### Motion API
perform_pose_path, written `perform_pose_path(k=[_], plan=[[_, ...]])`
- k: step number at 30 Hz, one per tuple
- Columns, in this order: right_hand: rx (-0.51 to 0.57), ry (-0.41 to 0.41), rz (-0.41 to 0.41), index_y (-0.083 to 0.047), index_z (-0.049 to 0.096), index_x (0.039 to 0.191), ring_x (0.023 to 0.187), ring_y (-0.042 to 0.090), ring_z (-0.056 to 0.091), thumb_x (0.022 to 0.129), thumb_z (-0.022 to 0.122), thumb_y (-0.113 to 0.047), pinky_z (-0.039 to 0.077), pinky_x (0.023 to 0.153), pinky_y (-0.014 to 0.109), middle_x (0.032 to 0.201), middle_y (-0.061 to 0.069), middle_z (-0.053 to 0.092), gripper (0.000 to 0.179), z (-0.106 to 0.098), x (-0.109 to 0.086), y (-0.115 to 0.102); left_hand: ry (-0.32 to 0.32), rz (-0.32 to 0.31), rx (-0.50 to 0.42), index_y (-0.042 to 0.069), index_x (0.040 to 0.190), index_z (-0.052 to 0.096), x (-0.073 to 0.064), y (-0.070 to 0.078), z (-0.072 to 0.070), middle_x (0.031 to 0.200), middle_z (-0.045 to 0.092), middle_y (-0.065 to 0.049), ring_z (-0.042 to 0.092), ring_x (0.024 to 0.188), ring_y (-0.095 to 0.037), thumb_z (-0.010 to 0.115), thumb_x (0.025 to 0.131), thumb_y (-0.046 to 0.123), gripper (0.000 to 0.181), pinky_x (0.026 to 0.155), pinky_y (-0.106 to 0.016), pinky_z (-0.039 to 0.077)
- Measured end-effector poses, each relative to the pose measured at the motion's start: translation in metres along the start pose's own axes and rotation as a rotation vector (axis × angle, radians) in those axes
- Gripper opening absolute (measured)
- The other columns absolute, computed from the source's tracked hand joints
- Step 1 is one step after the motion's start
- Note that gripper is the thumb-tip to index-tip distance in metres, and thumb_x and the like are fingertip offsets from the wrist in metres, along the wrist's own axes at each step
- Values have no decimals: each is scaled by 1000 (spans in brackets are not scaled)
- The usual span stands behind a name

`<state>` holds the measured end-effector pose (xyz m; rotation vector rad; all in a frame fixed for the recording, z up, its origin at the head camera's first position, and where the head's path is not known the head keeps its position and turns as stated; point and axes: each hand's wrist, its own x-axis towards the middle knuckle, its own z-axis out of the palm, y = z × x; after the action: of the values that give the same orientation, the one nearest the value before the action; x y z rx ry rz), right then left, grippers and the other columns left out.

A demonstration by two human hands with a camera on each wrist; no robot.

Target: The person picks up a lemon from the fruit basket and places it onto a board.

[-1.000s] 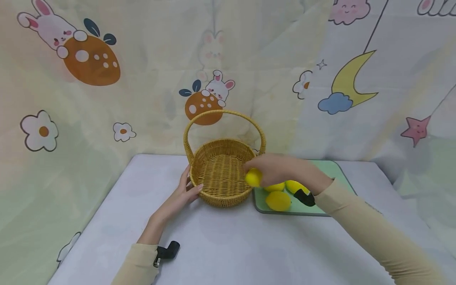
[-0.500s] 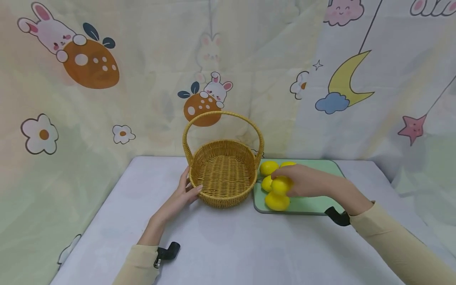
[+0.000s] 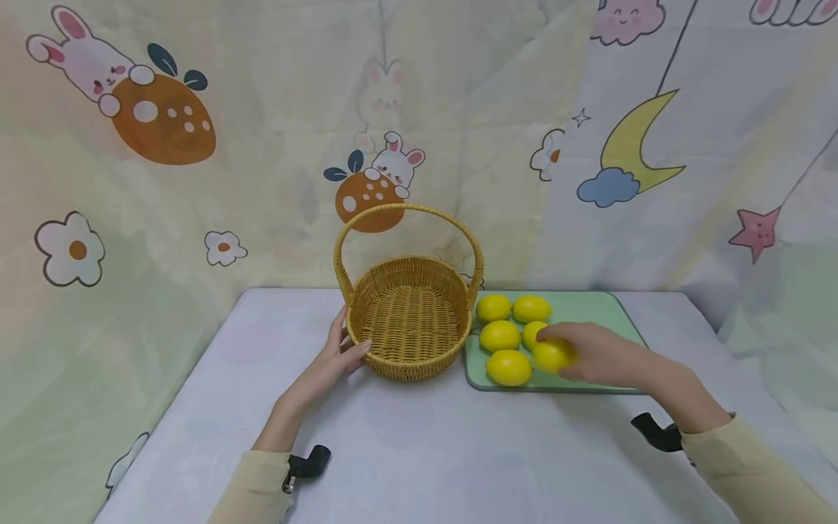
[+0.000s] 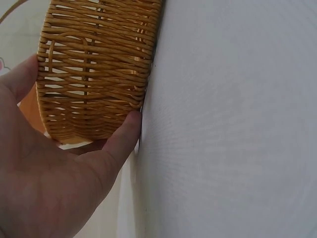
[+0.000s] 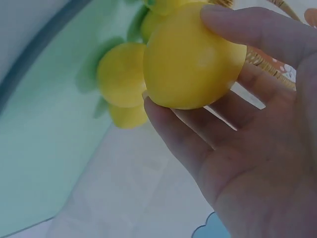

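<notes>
A wicker basket with a tall arched handle stands with nothing inside it. My left hand grips its left side, thumb at the rim; in the left wrist view, the fingers reach along the basket's outer wall down to the tabletop. Between thumb and fingers of my right hand is a yellow lemon, held close over a pale green board. Several other lemons lie grouped on the board's left part, one of them partly covered by the right hand.
Both the board and the basket sit side by side on a white-covered table. Behind them hangs a cloth backdrop printed with rabbits, flowers and a moon. The basket's right wall stands close against the board's left edge.
My right hand has moved from the basket's right rim rightward and toward me over the board, carrying the lemon, which uncovers the other lemons. The left hand and basket stay in place.
</notes>
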<state>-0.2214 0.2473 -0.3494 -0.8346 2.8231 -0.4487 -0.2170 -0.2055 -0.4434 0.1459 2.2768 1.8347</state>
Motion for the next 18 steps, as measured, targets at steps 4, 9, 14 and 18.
perform_pose_path(k=[4,9,14,18], plan=[[-3,41,25,-9,63,129,111,28,61,79,74,-10,51,97,55,128,8,66,52,11,-9,6,0,-5,0,54,151,-12,0,0,-1,167,-6,-11,11,155,-37,58,99,40,89,115,-48,39],[-9,84,24,-6,63,127,107,27,63,76,74,-7,53,94,53,123,9,68,52,25,-14,8,8,0,13,53,151,-12,0,-1,-1,167,-5,-11,11,154,-38,58,99,41,88,115,-48,39],[-57,125,17,-4,65,123,101,24,63,76,75,-6,55,90,49,117,8,68,48,37,-16,10,6,3,16,53,151,-12,0,-3,0,167,-6,-12,11,154,-39,57,100,41,88,115,-47,39],[-66,141,38,-5,66,124,101,22,62,77,76,-6,56,90,49,118,8,64,47,45,-15,13,6,8,10,53,151,-12,0,-1,1,167,-6,-11,12,154,-38,58,100,40,88,115,-47,39]])
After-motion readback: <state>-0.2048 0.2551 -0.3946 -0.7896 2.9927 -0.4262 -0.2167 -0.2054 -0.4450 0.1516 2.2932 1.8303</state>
